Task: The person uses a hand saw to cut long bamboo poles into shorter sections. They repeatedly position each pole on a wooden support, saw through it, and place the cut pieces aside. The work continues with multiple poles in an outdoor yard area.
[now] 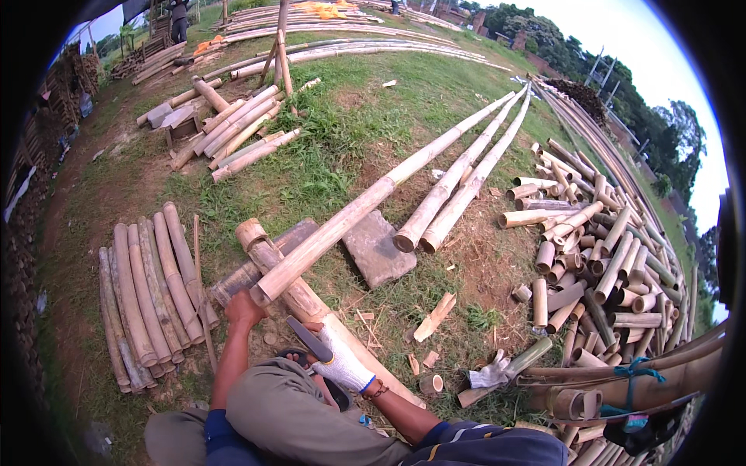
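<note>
Gloved right hand (347, 362) closed around dark blade (308, 339); left hand (244, 309) at near end of pole (334, 235), grip unclear. Short pieces (615, 266) already piled; two long poles (440, 196) seemingly uncut.

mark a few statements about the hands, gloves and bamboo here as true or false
1. The right hand wears a white glove. True.
2. The left hand wears a glove as well. False: it is bare, at the near end of a long bamboo pole.
3. The right hand holds a dark flat-bladed tool. True.
4. The big heap of short cut pieces lies on the person's left. False: it lies on the right; on the left is a row of longer pieces.
5. A second white glove lies off to the right. True.
</note>
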The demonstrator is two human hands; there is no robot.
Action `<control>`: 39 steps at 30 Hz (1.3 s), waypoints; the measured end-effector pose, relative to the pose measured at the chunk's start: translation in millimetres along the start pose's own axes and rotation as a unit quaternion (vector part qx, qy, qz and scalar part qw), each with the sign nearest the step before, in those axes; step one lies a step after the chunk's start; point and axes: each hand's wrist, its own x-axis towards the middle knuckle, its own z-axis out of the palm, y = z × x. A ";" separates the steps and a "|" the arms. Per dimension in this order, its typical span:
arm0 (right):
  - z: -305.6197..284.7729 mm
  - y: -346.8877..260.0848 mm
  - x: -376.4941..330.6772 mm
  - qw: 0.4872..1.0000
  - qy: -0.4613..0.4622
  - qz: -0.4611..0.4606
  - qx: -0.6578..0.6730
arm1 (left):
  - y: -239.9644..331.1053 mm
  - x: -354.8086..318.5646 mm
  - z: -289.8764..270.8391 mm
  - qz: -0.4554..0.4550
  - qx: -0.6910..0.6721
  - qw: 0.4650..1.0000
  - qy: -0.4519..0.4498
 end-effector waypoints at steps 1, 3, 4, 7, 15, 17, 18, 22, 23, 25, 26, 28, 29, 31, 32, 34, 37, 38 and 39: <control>-6.1 -0.2 -20.5 0.997 -0.026 0.067 0.014 | -3.2 0.5 -2.5 -0.002 0.002 1.000 0.002; -30.7 -12.6 -79.7 0.997 -0.032 0.061 -0.019 | -1.5 1.2 -0.9 0.000 0.004 1.000 -0.001; -41.8 -25.5 -111.1 0.991 -0.041 0.123 0.014 | -0.9 0.9 -0.6 0.003 0.008 1.000 -0.007; -60.1 -57.0 -153.3 0.983 -0.046 0.176 -0.004 | -0.1 1.8 4.6 0.004 -0.001 1.000 -0.012; -3.2 -8.3 24.4 0.995 -0.026 0.089 0.023 | 9.2 2.1 5.1 -0.023 0.021 1.000 0.005; -4.3 -5.5 23.0 0.997 -0.026 0.074 -0.002 | 11.4 8.0 -10.3 0.011 0.034 0.999 -0.009; -3.3 -2.7 2.5 0.998 -0.012 0.058 -0.010 | 9.6 1.5 -10.7 0.024 0.042 0.999 -0.024; -35.2 -27.4 -92.6 0.997 -0.043 0.054 -0.022 | -2.2 8.4 -20.5 -0.005 0.034 0.998 -0.056; -51.6 -45.9 -126.0 0.983 -0.056 0.170 0.030 | -5.0 11.7 -13.7 0.006 0.038 0.999 -0.038; -62.1 -65.5 -167.7 0.982 -0.021 0.189 -0.003 | -3.8 8.7 5.2 0.036 0.043 0.998 -0.015; -63.0 -61.5 -163.6 0.985 -0.020 0.172 -0.003 | -0.5 9.9 9.4 0.021 0.031 0.999 -0.018; -52.2 -48.5 -135.3 0.992 -0.017 0.124 0.014 | 3.7 5.6 -1.8 -0.009 0.021 1.000 -0.015; -48.5 -44.4 -106.1 0.995 -0.014 0.101 0.019 | 4.3 6.2 0.9 -0.002 0.021 1.000 0.002; -14.4 -1.2 -34.8 1.000 0.016 0.020 -0.005 | 11.1 -2.4 10.8 0.005 0.009 0.999 0.036; -2.9 1.5 3.0 0.998 0.002 0.065 0.006 | 17.6 -2.1 17.2 0.009 0.003 1.000 0.030; 4.9 -9.3 48.3 0.995 -0.030 0.097 0.025 | 7.6 3.8 7.3 -0.005 0.007 0.999 0.038; 3.2 -8.1 35.4 0.998 -0.018 0.047 -0.029 | 4.0 4.1 -10.5 0.016 0.022 0.999 -0.029; 3.7 11.6 9.8 0.998 0.012 -0.013 -0.060 | 9.3 1.7 -8.7 0.004 0.021 0.999 -0.037; -11.1 -22.2 -14.3 0.998 -0.032 0.036 -0.048 | -1.7 5.2 -13.9 -0.009 0.021 0.999 -0.038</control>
